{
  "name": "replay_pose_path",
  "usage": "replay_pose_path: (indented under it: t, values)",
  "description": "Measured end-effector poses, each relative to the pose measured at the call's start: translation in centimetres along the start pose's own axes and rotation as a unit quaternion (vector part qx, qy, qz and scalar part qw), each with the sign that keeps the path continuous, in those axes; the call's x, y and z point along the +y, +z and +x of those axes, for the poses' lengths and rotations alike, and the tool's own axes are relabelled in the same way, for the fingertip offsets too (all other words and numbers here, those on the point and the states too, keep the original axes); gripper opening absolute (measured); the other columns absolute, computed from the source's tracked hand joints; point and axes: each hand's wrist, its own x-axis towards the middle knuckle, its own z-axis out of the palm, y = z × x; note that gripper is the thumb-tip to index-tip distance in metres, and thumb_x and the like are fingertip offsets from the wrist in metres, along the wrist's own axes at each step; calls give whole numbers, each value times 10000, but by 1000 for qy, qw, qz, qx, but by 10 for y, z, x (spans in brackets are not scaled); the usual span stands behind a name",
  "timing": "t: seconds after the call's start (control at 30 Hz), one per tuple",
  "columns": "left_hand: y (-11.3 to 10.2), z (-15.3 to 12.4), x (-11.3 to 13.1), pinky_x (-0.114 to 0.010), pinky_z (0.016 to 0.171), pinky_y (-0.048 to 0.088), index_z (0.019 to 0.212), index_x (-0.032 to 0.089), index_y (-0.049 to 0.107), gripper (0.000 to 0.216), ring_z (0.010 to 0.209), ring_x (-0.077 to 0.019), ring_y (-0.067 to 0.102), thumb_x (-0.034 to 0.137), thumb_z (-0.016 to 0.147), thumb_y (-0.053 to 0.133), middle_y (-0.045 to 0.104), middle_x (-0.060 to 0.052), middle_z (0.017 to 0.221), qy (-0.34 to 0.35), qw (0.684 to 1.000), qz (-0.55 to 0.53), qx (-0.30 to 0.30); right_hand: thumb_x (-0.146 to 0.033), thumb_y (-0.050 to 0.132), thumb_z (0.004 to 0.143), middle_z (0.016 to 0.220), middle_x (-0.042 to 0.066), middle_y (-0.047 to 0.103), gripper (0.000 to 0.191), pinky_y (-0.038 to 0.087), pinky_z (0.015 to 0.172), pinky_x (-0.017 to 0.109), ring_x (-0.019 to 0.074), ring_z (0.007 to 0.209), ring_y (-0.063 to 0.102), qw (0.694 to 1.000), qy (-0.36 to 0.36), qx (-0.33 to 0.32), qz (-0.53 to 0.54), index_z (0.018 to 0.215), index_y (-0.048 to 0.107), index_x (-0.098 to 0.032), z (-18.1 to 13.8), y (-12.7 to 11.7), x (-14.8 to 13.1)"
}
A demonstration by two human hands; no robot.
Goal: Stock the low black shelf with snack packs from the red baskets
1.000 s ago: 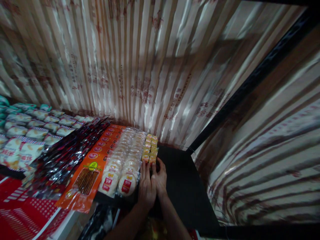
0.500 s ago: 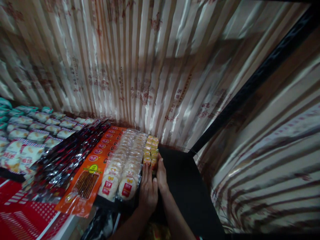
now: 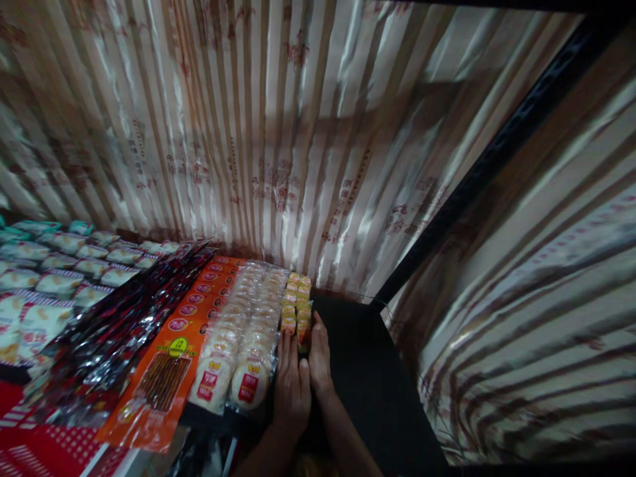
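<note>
Small yellow packets (image 3: 297,298) stand in two narrow rows on the black shelf, running back toward the striped wall sheet. My left hand (image 3: 291,387) lies with its fingers stretched out, the tips against the near end of these rows. Along their right side, my right hand (image 3: 320,351) is held upright and flat, fingers extended. Neither hand is wrapped round anything. Just left of them lie two rows of round white wrapped biscuits or cakes (image 3: 248,381) in clear film. Faces of the packets nearest my fingers are partly hidden.
Orange snack packs (image 3: 166,371), dark shiny packs (image 3: 116,331) and several white packs (image 3: 47,324) extend leftward. A red basket (image 3: 50,457) sits at lower left. Black shelf surface (image 3: 368,377) lies right of my hands, with a dark metal post (image 3: 447,218) behind and striped sheeting around.
My view has shifted slightly, so the goods on the left sit lower and further left. Both hands stay against the yellow packets, with little visible movement.
</note>
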Motion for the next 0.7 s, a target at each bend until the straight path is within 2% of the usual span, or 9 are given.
replay_pose_path:
  t: [0.17,0.3,0.5,0.7]
  values:
    - [4,-1,-4,-429,1138,187,1403,133,261,486,1387,-197,99,225,926,264,192,-78,1499,-4,1000,6,12,-615,249,831,1292,140,519,682,287,1055,383,224,1202,452,998,13,53,-43,1219,523,-126,-16,-7,4]
    - [3,-1,-3,-435,1138,176,1398,120,273,484,1390,-194,84,240,930,248,200,-78,1497,-6,1000,5,5,-605,248,835,1292,132,525,676,286,1059,382,218,1204,451,997,2,43,-57,1221,530,-127,-22,-10,7]
    - [5,1,-3,-452,1129,191,1374,98,324,480,1384,-208,139,255,928,244,238,-98,1483,-27,1000,-1,2,-597,257,843,1267,107,558,653,290,1060,366,204,1217,439,998,-18,-16,-60,1194,572,-145,-15,-6,10]
    - [6,1,-6,-417,1131,204,1367,113,344,476,1375,-198,181,260,923,259,261,-91,1478,-21,999,-5,23,-605,258,839,1309,90,523,648,266,1071,377,198,1229,423,996,-38,-2,-79,1236,534,-174,-15,-5,16]
